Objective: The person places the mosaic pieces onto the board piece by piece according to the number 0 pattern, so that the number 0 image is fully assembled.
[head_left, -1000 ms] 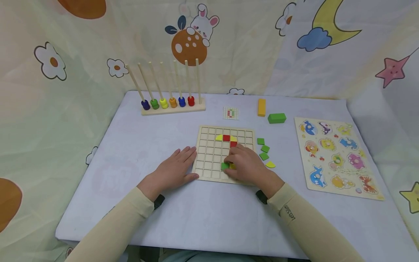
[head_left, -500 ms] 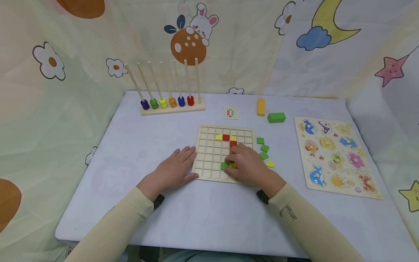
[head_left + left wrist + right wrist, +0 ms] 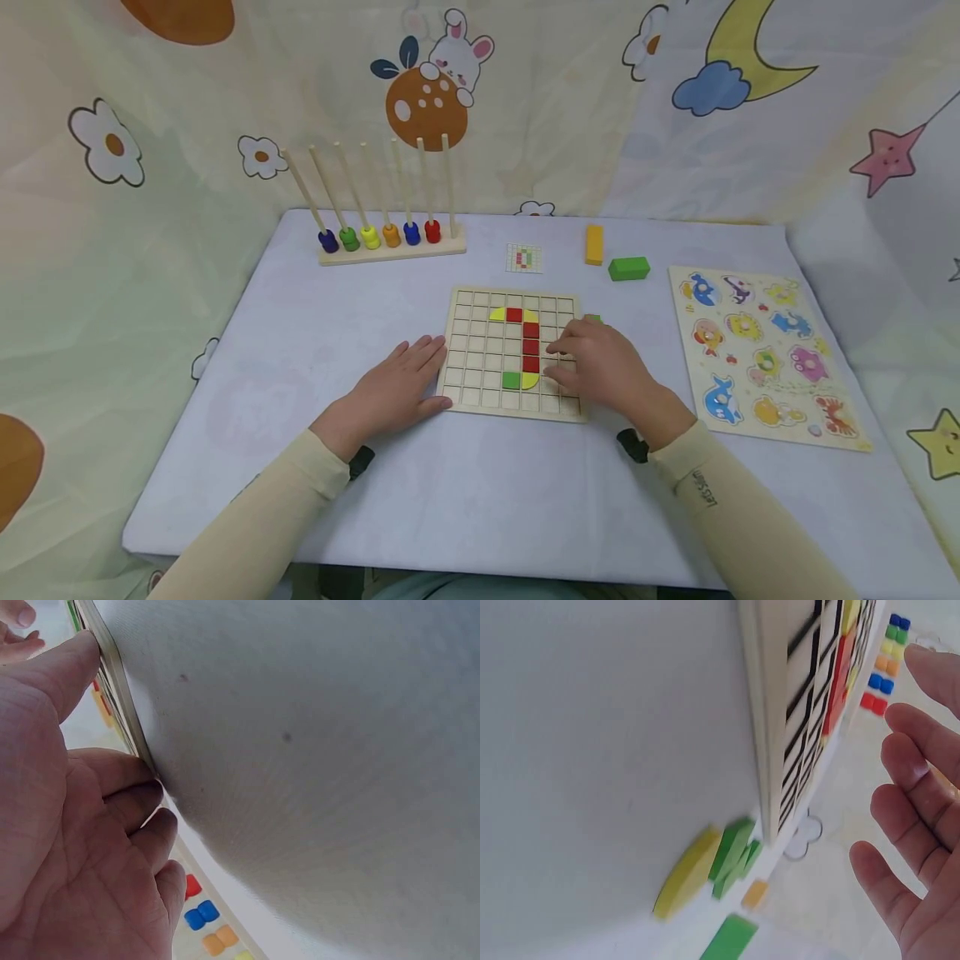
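Observation:
A wooden grid board [image 3: 472, 360] lies on the white table. Red square tiles [image 3: 531, 364], several in all, form a hooked line with yellow curved pieces [image 3: 529, 381] at its corners, and a green tile [image 3: 511, 380] sits at the lower left end. My left hand [image 3: 397, 387] rests on the table, its thumb and fingers touching the board's left edge [image 3: 120, 682]. Over the board's right side hovers my right hand [image 3: 607, 367], fingers loosely bent and holding nothing. Right of the board lie loose green tiles [image 3: 731, 851] and a yellow curved piece [image 3: 686, 874], mostly hidden by that hand in the head view.
Behind the board lies a small pattern card [image 3: 523, 258]. An orange block [image 3: 594, 245] and a green block [image 3: 628, 268] are at the back. A peg rack with coloured beads [image 3: 393, 255] stands back left. An animal puzzle board [image 3: 772, 417] lies at the right.
My right hand has drawn back to the right from the tiles, uncovering the lower red tiles and the yellow corner piece. The left hand keeps its place at the board's edge.

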A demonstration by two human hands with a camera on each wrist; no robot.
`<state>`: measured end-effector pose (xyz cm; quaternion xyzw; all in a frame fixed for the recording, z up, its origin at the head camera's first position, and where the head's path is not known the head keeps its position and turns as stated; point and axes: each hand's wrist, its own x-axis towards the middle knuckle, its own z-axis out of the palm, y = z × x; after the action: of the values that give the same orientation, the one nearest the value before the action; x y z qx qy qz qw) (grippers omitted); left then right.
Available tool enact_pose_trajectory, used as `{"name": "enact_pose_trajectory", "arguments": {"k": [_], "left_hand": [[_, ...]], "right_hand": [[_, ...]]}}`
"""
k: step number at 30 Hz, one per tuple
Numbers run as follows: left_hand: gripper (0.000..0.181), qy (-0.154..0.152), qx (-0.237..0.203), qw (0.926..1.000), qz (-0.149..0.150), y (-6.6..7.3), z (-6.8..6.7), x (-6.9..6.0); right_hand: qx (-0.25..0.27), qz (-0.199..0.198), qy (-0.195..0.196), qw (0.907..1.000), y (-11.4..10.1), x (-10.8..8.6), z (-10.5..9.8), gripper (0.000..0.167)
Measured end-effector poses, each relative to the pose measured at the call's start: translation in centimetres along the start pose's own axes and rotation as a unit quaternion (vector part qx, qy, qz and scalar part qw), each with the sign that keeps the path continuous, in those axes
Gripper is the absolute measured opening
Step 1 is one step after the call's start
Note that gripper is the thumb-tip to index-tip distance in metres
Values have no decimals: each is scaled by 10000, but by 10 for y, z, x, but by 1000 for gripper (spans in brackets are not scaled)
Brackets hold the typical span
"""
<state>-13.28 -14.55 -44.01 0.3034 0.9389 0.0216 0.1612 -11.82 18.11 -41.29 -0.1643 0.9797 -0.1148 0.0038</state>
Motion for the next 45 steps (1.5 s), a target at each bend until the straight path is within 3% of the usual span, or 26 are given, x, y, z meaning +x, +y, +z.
{"name": "enact_pose_trajectory", "arguments": {"k": [4, 22, 45], "left_hand": [[90, -17, -1, 10000, 8, 0, 0, -1], [90, 22, 23, 10000, 37, 1, -3, -2], [90, -30, -24, 10000, 18, 1, -3, -1]], "right_hand": [[18, 238, 59, 9997, 12, -6, -5, 35], [35, 531, 166, 9984, 59, -37, -17, 32], [-188, 483, -92, 9986, 74, -46, -7, 34]]}}
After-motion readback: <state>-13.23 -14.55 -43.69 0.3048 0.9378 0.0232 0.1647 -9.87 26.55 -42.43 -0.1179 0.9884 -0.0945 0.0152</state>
